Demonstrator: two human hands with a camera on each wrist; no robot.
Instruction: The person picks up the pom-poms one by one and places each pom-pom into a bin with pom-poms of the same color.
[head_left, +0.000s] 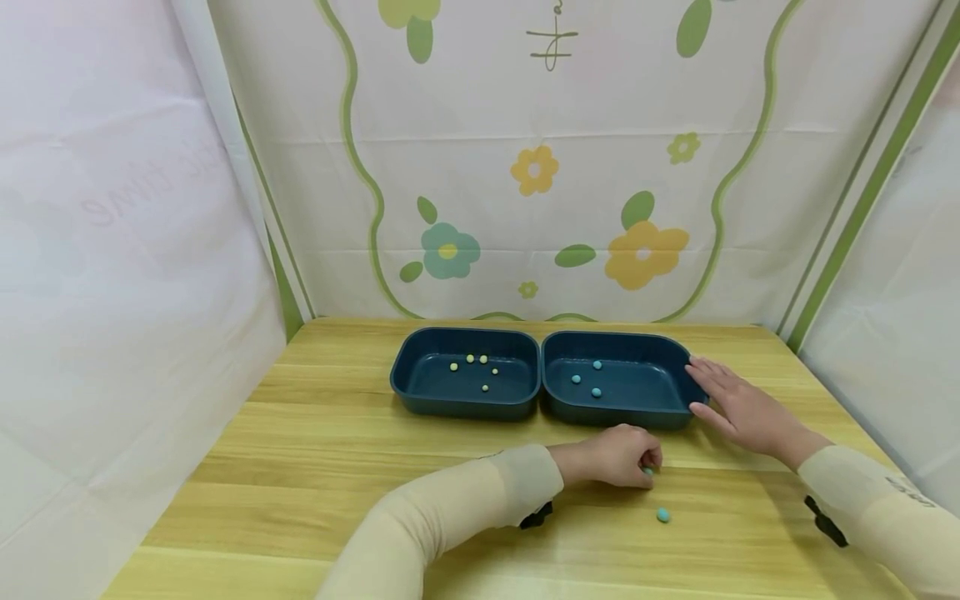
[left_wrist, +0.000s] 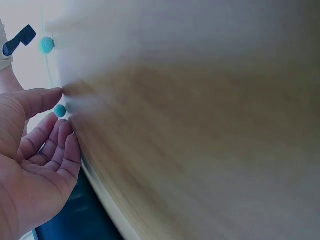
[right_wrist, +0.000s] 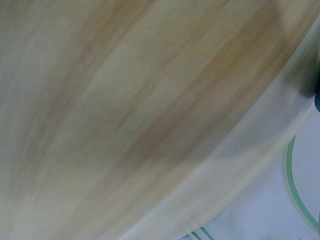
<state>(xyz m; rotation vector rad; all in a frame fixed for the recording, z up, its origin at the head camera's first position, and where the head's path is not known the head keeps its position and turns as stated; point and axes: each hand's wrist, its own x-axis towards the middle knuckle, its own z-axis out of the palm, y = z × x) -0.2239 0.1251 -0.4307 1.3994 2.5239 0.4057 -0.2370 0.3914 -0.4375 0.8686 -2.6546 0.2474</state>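
In the head view my left hand [head_left: 618,456] is low over the table in front of the right tray. Its thumb and fingers are curled around a small blue ball [left_wrist: 60,110], close to the tabletop. A second blue ball [head_left: 663,516] lies nearer me on the wood. My right hand [head_left: 750,412] has its fingers extended against the right end of the right dark blue tray [head_left: 615,416], which holds 3 blue balls [head_left: 596,392]. The right wrist view does not show that hand.
Side by side with that tray stands a left dark blue tray [head_left: 465,408] with several pale yellow balls [head_left: 453,367] in it. Behind both trays hangs a flower-printed cloth [head_left: 570,200], and white cloth panels flank the wooden table [head_left: 300,492].
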